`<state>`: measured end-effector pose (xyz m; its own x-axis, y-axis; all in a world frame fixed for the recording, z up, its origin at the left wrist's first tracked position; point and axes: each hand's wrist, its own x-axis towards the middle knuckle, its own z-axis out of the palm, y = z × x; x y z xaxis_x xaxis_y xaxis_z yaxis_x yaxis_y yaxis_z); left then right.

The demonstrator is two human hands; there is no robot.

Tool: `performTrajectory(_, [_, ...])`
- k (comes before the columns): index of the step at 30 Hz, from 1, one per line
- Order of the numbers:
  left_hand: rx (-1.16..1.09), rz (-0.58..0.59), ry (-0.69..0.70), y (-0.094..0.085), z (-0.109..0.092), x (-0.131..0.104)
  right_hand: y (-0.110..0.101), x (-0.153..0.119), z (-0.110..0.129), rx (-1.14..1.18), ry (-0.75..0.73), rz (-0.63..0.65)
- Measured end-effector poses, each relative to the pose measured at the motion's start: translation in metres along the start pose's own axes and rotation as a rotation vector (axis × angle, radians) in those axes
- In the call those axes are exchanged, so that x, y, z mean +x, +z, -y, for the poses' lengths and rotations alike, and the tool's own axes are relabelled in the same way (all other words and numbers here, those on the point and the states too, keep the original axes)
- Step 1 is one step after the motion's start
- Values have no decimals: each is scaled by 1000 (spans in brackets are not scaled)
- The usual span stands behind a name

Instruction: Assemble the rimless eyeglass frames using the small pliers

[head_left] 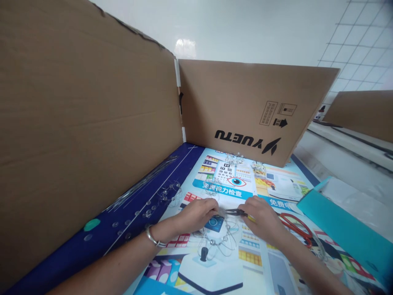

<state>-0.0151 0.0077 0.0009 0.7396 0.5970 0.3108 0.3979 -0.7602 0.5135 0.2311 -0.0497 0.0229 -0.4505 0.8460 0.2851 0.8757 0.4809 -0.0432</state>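
My left hand (pixel 198 214), with a bracelet on its wrist, is closed in a pinch on a beaded wire piece (pixel 218 241) whose loops hang down over the printed mat. My right hand (pixel 260 217) is wrapped round pliers (pixel 236 212) with a yellow handle. The dark jaws of the pliers point left and meet the wire at my left fingertips. Whether the jaws are closed on the wire is too small to tell.
Cardboard panels (pixel 245 106) stand at the left and back. Red-handled scissors (pixel 296 227) and a teal box (pixel 346 229) are at the right. Loose clear beads (pixel 149 213), straight wires (pixel 138 184) and a green lump (pixel 92 224) lie at the left. Beaded wire bundles (pixel 235 159) lie at the back.
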Motion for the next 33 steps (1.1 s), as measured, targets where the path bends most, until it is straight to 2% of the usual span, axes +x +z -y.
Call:
performTrajectory(2, [-6,-3,3,0,0,0,4,-1,-8,54,-10,-33])
performTrajectory(5, [-9,-2,3,-1,0,0,8,-1,-11,1,-4,-24])
performTrajectory(10, [-6,11,11,0,0,-1,5,-1,6,-194,-61,65])
performTrajectory(15, [5,18,60,1,0,-2,6,1,16,-313,-73,47])
performTrajectory(25, [76,17,112,4,2,-3,10,-1,22,-376,-108,15])
performTrajectory(33, [107,35,92,4,-1,-2,11,-1,23,-406,-131,-9])
